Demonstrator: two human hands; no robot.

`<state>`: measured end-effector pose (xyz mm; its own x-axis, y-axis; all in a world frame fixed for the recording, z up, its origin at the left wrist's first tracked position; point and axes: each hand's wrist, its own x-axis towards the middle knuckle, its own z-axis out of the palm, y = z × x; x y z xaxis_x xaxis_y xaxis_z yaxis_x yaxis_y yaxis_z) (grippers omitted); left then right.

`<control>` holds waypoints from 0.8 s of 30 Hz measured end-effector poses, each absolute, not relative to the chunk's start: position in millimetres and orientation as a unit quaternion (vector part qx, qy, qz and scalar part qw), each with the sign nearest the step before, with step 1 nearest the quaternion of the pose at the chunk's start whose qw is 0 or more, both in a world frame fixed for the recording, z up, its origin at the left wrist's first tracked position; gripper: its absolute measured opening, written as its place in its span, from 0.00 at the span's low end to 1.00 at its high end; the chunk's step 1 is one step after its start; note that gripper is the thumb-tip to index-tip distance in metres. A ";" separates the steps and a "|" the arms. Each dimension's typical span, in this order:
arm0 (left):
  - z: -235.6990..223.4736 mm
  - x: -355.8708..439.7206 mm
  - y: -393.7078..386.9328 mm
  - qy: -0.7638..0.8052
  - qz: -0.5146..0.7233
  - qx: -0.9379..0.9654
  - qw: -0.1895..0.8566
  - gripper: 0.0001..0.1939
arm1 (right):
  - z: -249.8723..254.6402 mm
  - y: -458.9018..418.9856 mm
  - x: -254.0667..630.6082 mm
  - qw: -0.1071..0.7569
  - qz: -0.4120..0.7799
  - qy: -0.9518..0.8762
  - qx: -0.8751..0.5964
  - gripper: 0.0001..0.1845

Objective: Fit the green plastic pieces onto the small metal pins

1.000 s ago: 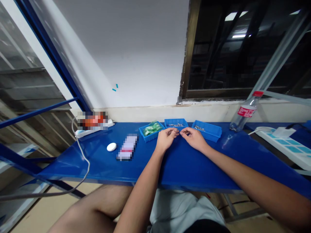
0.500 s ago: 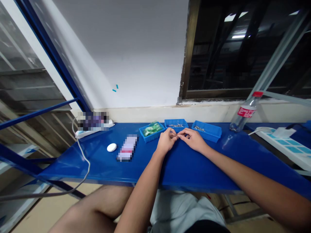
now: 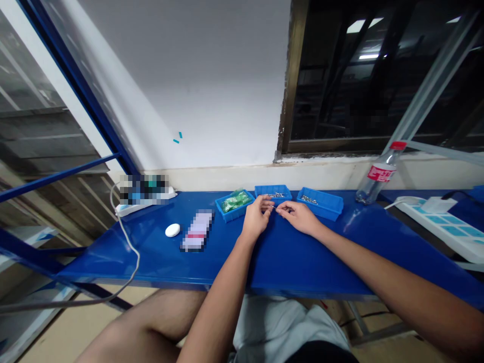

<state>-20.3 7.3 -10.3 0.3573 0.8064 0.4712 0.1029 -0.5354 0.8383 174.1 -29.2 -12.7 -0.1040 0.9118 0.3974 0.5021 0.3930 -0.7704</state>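
My left hand (image 3: 257, 218) and my right hand (image 3: 299, 217) meet over the table in front of the bins. Between their fingertips runs a small, thin metal piece (image 3: 275, 207), perhaps a screw; it is too small to name surely. Both hands are closed in a pinch at its two ends. Just behind the fingers stands a blue bin (image 3: 260, 190) with thin metal pieces. To the right, another blue bin (image 3: 333, 208) holds small shiny metal parts. On the left, a third blue bin (image 3: 235, 215) carries green plastic packets (image 3: 235, 200).
A phone-like blurred object (image 3: 197, 231) and a white round case (image 3: 173, 230) lie on the blue table (image 3: 310, 262) at left. A plastic bottle (image 3: 381, 174) with a red cap stands at back right, near a white power strip (image 3: 449, 229). A cable (image 3: 136, 252) hangs over the left edge.
My fingertips came together around the small metal piece, then drew slightly apart, so that it shows between them. The bins stay in place; the view has shifted slightly.
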 end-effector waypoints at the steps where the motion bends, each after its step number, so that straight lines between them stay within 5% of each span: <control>1: -9.7 -20.6 7.3 0.315 0.478 0.737 0.360 0.18 | -13.2 -26.7 174.3 0.465 0.257 -0.684 -0.500 0.17; 5: -5.6 -21.3 5.1 0.346 0.493 0.731 0.320 0.17 | -14.3 -13.1 175.0 0.550 0.342 -0.557 -0.521 0.26; 10: 2.0 -23.7 0.7 0.367 0.507 0.720 0.299 0.11 | -10.8 -10.2 175.4 0.524 0.353 -0.544 -0.552 0.33; 19: 0.9 -26.8 -10.4 0.345 0.328 0.867 0.148 0.13 | 15.4 -32.3 195.4 0.515 0.143 -0.635 -0.558 0.29; 24: -2.9 -20.6 -21.0 0.332 0.217 0.908 0.134 0.26 | 32.3 -32.2 236.6 0.430 -0.026 -0.681 -0.593 0.20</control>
